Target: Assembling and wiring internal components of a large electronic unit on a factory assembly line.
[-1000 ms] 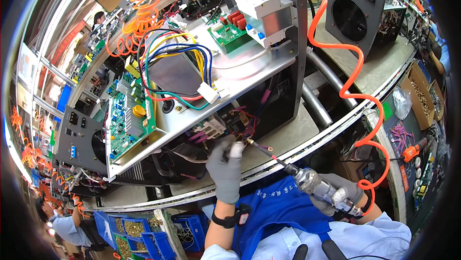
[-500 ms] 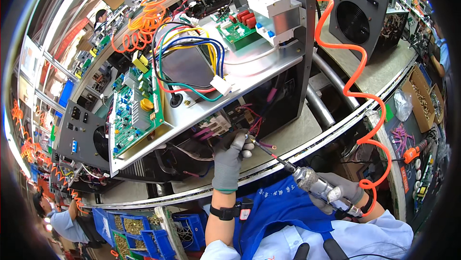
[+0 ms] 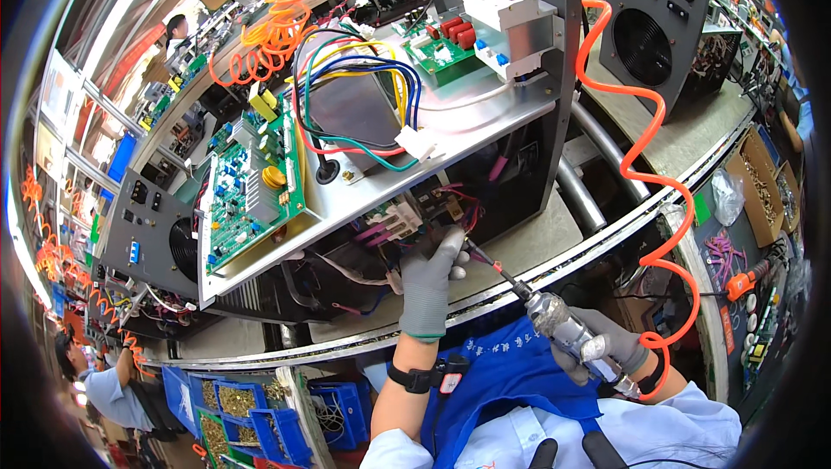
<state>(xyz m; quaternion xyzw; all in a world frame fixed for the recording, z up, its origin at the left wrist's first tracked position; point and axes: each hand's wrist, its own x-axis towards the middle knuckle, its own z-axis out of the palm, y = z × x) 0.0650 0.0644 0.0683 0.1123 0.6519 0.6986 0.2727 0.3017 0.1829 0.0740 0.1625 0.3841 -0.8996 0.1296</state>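
Note:
My left hand (image 3: 428,283), in a grey glove, reaches to the open lower side of a metal machine chassis (image 3: 355,201). Its fingers are curled together near several thin wires (image 3: 467,209); what they pinch is hidden. My right hand (image 3: 613,337), gloved too, is wrapped around a silver air screwdriver (image 3: 561,324). The tool's long bit slants up and left, its tip close to my left fingertips. An orange coiled hose (image 3: 640,153) runs to the tool's rear end. On the chassis top are a green circuit board (image 3: 251,205), a bundle of coloured wires (image 3: 372,71) and white breakers (image 3: 511,10).
Another grey machine with a fan (image 3: 645,41) stands at the far right; a similar one (image 3: 143,227) is at left. Metal rollers (image 3: 578,192) lie beside the chassis. Blue bins of small parts (image 3: 238,404) sit lower left. An orange-handled tool (image 3: 749,279) and cardboard box (image 3: 753,183) are right.
The chassis and my left hand appear slightly farther right in the picture. My left fingers remain curled by the bit's tip, and my right hand keeps its grip on the screwdriver.

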